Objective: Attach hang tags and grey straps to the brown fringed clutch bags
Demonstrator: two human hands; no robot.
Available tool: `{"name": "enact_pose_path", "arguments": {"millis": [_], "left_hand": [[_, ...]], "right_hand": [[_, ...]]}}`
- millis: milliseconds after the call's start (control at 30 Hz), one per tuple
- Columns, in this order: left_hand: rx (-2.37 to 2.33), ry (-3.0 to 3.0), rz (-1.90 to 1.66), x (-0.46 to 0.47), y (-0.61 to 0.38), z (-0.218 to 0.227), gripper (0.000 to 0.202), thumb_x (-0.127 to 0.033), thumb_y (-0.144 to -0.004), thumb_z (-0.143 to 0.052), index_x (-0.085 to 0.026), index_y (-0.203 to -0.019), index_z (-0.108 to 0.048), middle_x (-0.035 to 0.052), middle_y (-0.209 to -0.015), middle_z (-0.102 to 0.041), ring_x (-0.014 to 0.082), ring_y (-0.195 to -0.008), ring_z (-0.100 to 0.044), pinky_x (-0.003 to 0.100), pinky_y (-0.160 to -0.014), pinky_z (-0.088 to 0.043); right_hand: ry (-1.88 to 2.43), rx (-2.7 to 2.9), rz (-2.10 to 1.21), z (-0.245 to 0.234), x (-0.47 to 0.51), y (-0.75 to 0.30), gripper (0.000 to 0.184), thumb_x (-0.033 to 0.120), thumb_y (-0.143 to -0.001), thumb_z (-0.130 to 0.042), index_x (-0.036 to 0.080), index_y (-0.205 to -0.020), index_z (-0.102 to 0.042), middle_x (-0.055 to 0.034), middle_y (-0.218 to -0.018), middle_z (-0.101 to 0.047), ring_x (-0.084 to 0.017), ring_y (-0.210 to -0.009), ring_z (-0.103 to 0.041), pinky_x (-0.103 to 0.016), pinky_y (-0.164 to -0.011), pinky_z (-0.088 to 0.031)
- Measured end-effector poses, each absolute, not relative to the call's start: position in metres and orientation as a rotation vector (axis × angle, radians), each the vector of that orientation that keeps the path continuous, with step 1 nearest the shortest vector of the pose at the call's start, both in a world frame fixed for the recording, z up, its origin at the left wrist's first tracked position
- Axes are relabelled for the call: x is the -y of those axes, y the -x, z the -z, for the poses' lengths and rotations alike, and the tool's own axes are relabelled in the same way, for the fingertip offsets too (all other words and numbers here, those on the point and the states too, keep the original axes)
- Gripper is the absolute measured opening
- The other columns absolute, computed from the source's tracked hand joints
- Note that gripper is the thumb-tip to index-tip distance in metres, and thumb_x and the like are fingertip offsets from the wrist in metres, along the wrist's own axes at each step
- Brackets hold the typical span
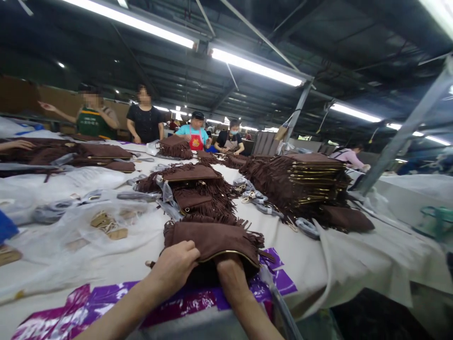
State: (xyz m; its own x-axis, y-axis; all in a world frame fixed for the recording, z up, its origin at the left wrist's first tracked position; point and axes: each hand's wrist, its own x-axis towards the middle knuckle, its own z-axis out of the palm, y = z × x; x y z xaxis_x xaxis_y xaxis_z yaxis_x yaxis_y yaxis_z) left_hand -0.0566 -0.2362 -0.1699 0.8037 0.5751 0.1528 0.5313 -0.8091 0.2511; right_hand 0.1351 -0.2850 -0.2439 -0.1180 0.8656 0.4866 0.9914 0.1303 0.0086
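A brown fringed bag (215, 236) lies on the table's near edge, its gold-zippered mouth gaping toward me. My left hand (179, 264) grips the bag's edge at the left of the opening, fingers curled over the rim. Inside the mouth is my right hand (230, 269); its fingers are hidden by the bag, so what they do cannot be seen. Just beyond lie more fringed bags (194, 177), one on another, with grey wrapped straps beside them. Purple plastic tape (116, 300) runs along the table edge beneath my arms.
At the right rises a tall stack of brown bags (314, 177). Wrapped strap coils (260, 200) lie in the middle. A clear plastic bag (92, 231) with tan tags is on the left. Several co-workers stand around the table, one in a red apron (196, 140). A metal post (399, 127) stands right.
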Motion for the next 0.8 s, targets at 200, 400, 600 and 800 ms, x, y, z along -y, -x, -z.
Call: {"name": "enact_pose_path", "arguments": {"millis": [200,400,600,800], "left_hand": [[-0.791,-2.463,-0.474,0.219,0.119,0.165,0.035,-0.025,-0.093,-0.036,-0.02,-0.114,-0.062,0.006,-0.117,-0.065,0.0198,-0.107,-0.058,0.031,-0.098,-0.043],[-0.932,-2.41,-0.333,0.223,0.151,0.167,0.038,-0.019,-0.077,-0.045,-0.02,-0.11,-0.064,0.0051,-0.108,-0.069,0.0214,-0.1,-0.061,0.03,-0.091,-0.045],[-1.006,-2.377,-0.404,0.227,0.133,0.18,0.034,-0.019,-0.077,-0.05,-0.019,-0.109,-0.062,0.0021,-0.088,-0.068,0.0179,-0.08,-0.06,0.025,-0.073,-0.044],[-0.934,-2.32,-0.511,0.233,0.127,0.178,0.036,-0.014,-0.078,-0.048,-0.018,-0.11,-0.066,0.0058,-0.105,-0.07,0.0202,-0.097,-0.062,0.027,-0.088,-0.044]], "right_hand": [[1.747,2.106,0.237,0.245,0.345,-0.159,0.034,0.007,-0.085,-0.042,0.019,-0.101,-0.07,-0.0098,-0.088,-0.071,-0.022,-0.082,-0.067,-0.028,-0.074,-0.051],[1.848,2.269,0.123,0.238,0.342,-0.17,0.031,0.006,-0.087,-0.045,0.019,-0.102,-0.069,-0.0081,-0.09,-0.072,-0.022,-0.085,-0.068,-0.027,-0.075,-0.048],[2.004,2.154,0.294,0.228,0.313,-0.128,0.034,-0.003,-0.081,-0.041,0.015,-0.085,-0.069,-0.0137,-0.079,-0.07,-0.027,-0.074,-0.068,-0.032,-0.066,-0.048],[1.591,1.9,0.029,0.227,0.343,-0.055,0.037,0.022,-0.088,-0.056,0.017,-0.124,-0.053,-0.0111,-0.099,-0.072,-0.027,-0.085,-0.07,-0.031,-0.072,-0.052]]}}
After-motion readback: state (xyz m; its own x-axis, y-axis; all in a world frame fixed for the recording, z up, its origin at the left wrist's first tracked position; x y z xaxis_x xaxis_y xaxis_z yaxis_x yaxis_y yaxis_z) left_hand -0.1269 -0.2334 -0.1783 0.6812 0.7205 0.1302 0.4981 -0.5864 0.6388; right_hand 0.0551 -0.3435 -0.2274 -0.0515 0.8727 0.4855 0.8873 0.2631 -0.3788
